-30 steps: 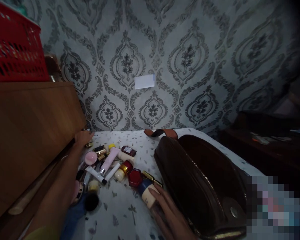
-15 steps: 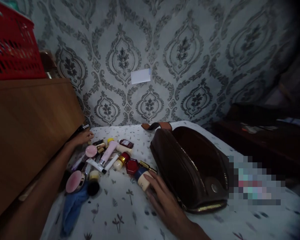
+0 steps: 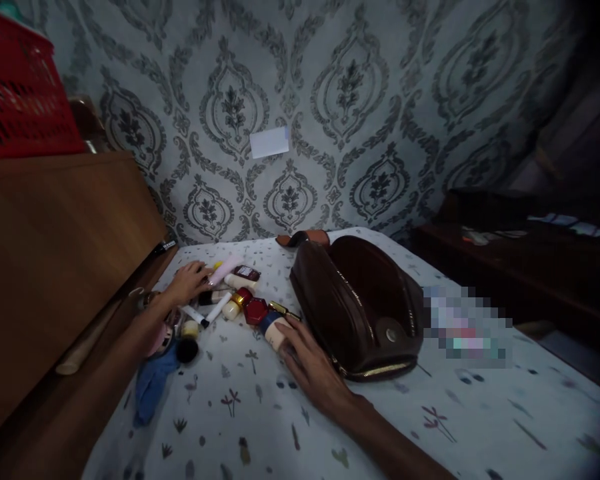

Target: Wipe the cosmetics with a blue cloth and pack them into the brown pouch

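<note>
My left hand (image 3: pixel 190 283) reaches into a heap of cosmetics on the patterned bed sheet (image 3: pixel 260 413), and its fingers curl on the lower end of a pink tube (image 3: pixel 226 269). My right hand (image 3: pixel 307 363) lies with fingers stretched out, fingertips resting on a cream bottle with a blue cap (image 3: pixel 274 329). Just beyond that bottle stands a red hexagonal bottle (image 3: pixel 255 311). A brown leather bag (image 3: pixel 360 300) lies right of my right hand, touching its side. A white tube (image 3: pixel 196 315) and a small dark red bottle (image 3: pixel 245 273) lie in the heap.
A wooden cabinet (image 3: pixel 55 253) stands close on the left with a red basket (image 3: pixel 20 93) on top. A blue cloth (image 3: pixel 153 383) and a black round puff (image 3: pixel 187 350) lie by the cabinet. Patterned wall behind; a dark table (image 3: pixel 520 260) at right.
My left hand has come away from the cabinet's edge into the heap and shifted the pink tube. My right hand stays on the cream bottle. The view has pulled back.
</note>
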Available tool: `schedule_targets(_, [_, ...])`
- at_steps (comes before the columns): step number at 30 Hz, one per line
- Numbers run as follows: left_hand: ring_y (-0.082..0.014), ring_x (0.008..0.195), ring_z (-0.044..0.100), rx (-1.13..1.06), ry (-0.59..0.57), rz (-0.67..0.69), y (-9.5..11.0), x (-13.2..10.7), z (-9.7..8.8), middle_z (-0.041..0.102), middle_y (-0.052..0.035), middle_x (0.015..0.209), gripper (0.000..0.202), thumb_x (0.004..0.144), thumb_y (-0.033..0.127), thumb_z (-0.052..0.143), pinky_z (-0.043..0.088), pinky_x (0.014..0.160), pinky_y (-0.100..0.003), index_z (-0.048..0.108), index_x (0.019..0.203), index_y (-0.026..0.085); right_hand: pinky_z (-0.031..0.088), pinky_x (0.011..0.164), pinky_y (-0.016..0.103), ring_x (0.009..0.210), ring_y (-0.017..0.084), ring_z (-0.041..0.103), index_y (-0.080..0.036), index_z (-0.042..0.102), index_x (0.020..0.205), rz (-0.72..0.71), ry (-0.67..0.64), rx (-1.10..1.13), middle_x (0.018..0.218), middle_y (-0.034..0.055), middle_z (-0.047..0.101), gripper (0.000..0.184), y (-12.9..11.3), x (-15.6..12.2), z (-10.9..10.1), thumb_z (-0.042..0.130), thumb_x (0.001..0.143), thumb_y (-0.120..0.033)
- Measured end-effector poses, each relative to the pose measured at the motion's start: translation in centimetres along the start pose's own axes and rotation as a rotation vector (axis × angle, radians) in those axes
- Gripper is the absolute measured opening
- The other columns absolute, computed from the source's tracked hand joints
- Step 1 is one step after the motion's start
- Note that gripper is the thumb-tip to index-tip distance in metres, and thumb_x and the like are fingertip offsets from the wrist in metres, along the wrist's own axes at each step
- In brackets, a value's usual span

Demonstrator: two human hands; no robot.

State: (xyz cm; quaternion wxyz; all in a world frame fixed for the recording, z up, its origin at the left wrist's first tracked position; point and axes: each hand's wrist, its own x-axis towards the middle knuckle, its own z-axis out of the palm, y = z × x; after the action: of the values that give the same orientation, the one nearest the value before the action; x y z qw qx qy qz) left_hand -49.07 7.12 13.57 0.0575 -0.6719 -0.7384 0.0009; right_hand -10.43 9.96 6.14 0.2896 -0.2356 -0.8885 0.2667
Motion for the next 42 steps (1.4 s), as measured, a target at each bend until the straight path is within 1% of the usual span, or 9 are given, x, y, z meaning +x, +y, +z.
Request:
schedule_targets(4, [-0.0291,0.128,0.046,0.006,0.03,-0.018,1.3,1.8,0.1,0.059,-0.0124,0.131,0.04,0.093,0.037,0.051,0.029,0.111,-0.047,0.058,0.129,0.022,0.041,0.115,0.041,0.14,0.023,0.045,-0.023,0.044,0.145,-0.007,-0.001,0.003,0.154,0.0143,0.04,0.048,0.2,0.0,0.2,0.042,0.097,-0.022])
schedule_targets(7, [-0.0262,0.129,0.046,-0.003,0.045,-0.038,1.2,0.3,-1.1,0.057,-0.0099,0.135,0.04,0.094,0.039,0.05,0.032,0.111,-0.043,0.058,0.129,0.023,0.04,0.115,0.04,0.141,0.023,0.044,-0.022,0.044,0.145,-0.028,0.007,0.006,0.154,0.0145,0.039,0.046,0.4,0.0,0.2,0.039,0.099,-0.023])
schedule_targets(12, [-0.0335,0.14,0.036,0.006,0.058,-0.142,1.2,-9.1,-2.3,0.045,-0.008,0.152,0.051,0.094,0.053,0.047,0.033,0.11,-0.054,0.05,0.141,0.033,0.041,0.115,0.04,0.142,0.023,0.043,-0.023,0.044,0.145,-0.04,0.006,-0.001,0.155,0.0139,0.039,0.046,0.8,0.0,0.3,0.039,0.1,-0.027])
schedule_targets(16, [-0.0432,0.145,0.027,0.059,0.08,-0.203,3.7,-16.8,0.9,0.028,-0.0107,0.163,0.073,0.082,0.06,0.062,0.036,0.101,-0.071,0.039,0.148,0.041,0.043,0.114,0.04,0.141,0.023,0.045,-0.025,0.045,0.145,-0.033,0.012,-0.008,0.154,0.0117,0.041,0.046,0.8,0.1,0.3,0.041,0.099,-0.027])
schedule_targets(19, [-0.0431,0.145,0.029,0.114,0.171,-0.257,5.3,-18.7,3.7,0.031,-0.0144,0.161,0.069,0.081,0.049,0.067,0.034,0.102,-0.073,0.045,0.145,0.037,0.044,0.113,0.04,0.139,0.024,0.047,-0.026,0.047,0.144,-0.023,0.005,-0.019,0.151,0.0111,0.044,0.046,0.6,0.1,0.2,0.041,0.099,-0.029])
schedule_targets(24, [-0.0357,0.142,0.038,0.141,0.277,-0.217,4.9,-16.2,4.3,0.043,-0.0166,0.154,0.043,0.09,0.026,0.057,0.025,0.114,-0.065,0.058,0.132,0.027,0.045,0.112,0.042,0.138,0.025,0.048,-0.026,0.047,0.145,-0.026,-0.001,-0.034,0.151,0.0117,0.045,0.046,0.6,0.1,0.1,0.039,0.1,-0.032])
schedule_targets(34, [-0.035,0.14,0.038,0.123,0.26,-0.22,2.2,-8.3,2.4,0.045,-0.019,0.149,0.041,0.093,0.033,0.056,0.024,0.114,-0.062,0.055,0.132,0.023,0.046,0.112,0.04,0.137,0.025,0.049,-0.025,0.048,0.143,-0.024,0.006,-0.024,0.151,0.0121,0.045,0.044,0.6,0.2,0.1,0.04,0.1,-0.033])
schedule_targets(38, [-0.0367,0.139,0.04,0.109,0.255,-0.228,1.7,-8.0,2.3,0.042,-0.0215,0.15,0.044,0.09,0.032,0.058,0.034,0.109,-0.06,0.054,0.133,0.021,0.046,0.111,0.041,0.138,0.025,0.049,-0.026,0.047,0.144,-0.034,0.013,-0.028,0.151,0.0113,0.045,0.045,0.8,0.1,0.2,0.04,0.1,-0.033])
schedule_targets(42, [-0.0412,0.145,0.031,0.111,0.274,-0.237,2.5,-8.9,2.7,0.035,-0.0245,0.155,0.053,0.086,0.027,0.059,0.026,0.11,-0.067,0.05,0.138,0.02,0.044,0.113,0.04,0.139,0.024,0.047,-0.026,0.046,0.146,-0.046,0.012,-0.039,0.152,0.0108,0.044,0.046,1.3,0.0,0.4,0.04,0.1,-0.031])
